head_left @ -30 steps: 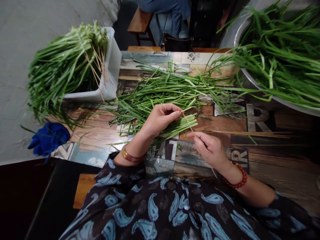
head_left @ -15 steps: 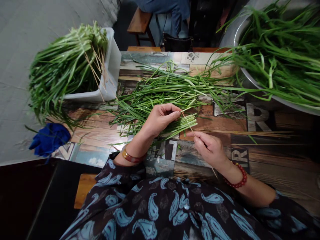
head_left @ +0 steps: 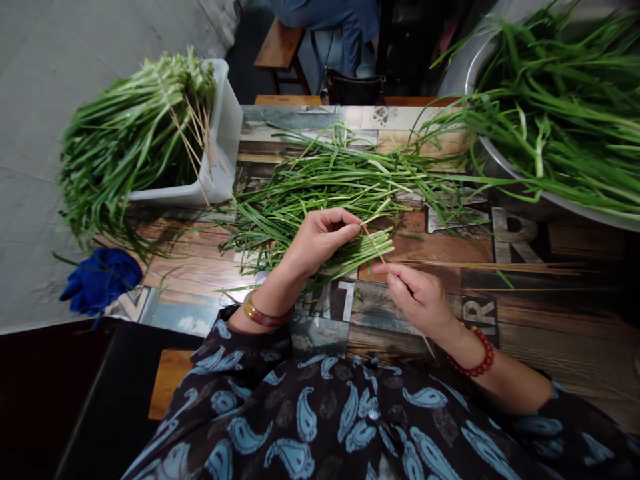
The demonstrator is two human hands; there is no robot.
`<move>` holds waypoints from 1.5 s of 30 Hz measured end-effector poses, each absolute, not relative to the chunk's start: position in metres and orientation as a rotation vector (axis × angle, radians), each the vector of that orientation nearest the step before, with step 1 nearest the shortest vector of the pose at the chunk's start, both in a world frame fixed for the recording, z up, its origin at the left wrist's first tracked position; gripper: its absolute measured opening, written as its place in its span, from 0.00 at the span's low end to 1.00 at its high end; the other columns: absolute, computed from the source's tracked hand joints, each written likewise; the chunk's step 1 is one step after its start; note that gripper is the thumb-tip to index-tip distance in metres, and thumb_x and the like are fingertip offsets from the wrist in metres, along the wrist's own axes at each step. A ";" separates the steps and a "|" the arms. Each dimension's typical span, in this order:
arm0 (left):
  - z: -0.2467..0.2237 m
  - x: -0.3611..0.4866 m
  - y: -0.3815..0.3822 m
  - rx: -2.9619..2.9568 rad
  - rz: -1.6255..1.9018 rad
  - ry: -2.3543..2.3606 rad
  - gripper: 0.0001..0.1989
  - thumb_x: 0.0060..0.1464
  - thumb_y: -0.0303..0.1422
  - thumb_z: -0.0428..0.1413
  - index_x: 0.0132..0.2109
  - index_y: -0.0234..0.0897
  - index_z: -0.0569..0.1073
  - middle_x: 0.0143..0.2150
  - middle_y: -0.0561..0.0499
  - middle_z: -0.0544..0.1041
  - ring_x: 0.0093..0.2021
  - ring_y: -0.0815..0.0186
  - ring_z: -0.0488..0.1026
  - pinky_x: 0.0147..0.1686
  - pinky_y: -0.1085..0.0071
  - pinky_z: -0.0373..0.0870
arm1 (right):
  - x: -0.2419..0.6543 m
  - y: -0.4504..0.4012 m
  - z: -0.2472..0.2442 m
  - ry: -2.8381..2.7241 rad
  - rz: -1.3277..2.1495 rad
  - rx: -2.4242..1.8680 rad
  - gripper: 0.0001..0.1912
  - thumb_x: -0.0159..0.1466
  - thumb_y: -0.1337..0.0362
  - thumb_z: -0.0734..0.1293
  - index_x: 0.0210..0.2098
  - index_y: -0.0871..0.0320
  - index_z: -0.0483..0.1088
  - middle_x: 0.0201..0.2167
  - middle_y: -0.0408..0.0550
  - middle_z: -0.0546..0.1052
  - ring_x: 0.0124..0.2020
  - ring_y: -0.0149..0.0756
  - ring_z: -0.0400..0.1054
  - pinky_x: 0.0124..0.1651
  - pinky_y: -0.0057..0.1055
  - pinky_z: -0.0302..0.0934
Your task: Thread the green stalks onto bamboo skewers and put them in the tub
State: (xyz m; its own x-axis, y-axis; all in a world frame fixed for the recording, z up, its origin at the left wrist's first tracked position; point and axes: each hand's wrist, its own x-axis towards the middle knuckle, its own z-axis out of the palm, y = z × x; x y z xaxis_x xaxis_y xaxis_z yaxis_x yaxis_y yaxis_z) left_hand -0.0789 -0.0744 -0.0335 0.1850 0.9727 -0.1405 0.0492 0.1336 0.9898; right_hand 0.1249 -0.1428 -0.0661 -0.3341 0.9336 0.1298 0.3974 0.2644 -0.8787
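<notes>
My left hand pinches a green stalk at the tip of a thin wooden skewer. Several pale-ended stalks are threaded side by side on the skewer, just right of that hand. My right hand is closed around the skewer lower down, and its thin end sticks out below the palm. Loose green stalks are heaped on the table beyond my hands. More skewers lie on the table to the right.
A white bin at the left holds skewered greens. A metal basin full of long greens stands at the right. A blue glove lies near the left edge. Across the table are a black bag, a wooden bench and a person's legs.
Both hands hold the same pose on the stalk and skewer. The view has shifted very slightly, and the person's legs across the table have moved a little.
</notes>
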 end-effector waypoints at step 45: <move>-0.028 -0.077 -0.074 1.519 1.001 1.281 0.06 0.49 0.32 0.61 0.29 0.35 0.80 0.27 0.51 0.75 0.29 0.69 0.68 0.32 0.72 0.63 | 0.124 -0.141 -0.063 -1.896 0.988 -1.191 0.14 0.68 0.66 0.57 0.41 0.58 0.74 0.15 0.39 0.69 0.16 0.28 0.64 0.23 0.25 0.59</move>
